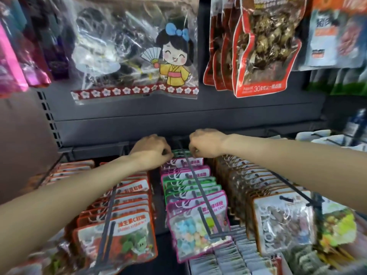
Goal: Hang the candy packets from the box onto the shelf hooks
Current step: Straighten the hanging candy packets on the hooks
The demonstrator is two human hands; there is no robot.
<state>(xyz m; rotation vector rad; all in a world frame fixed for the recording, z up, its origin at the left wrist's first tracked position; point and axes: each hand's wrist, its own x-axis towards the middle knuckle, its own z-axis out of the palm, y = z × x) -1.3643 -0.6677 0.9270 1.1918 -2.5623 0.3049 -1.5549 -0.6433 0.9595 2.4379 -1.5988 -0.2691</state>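
Candy packets hang in three rows on the lower hooks: an orange row (123,197), a pink-and-green row (190,187) on the middle hook (198,187), and a brown row (256,185). Above them hang one large clear bag (137,50) and about four red pouches (264,46). Both hands, left hand (152,149) and right hand (206,142), reach the middle row's back end, fingers curled, apparently pinching the rearmost green packet (179,152).
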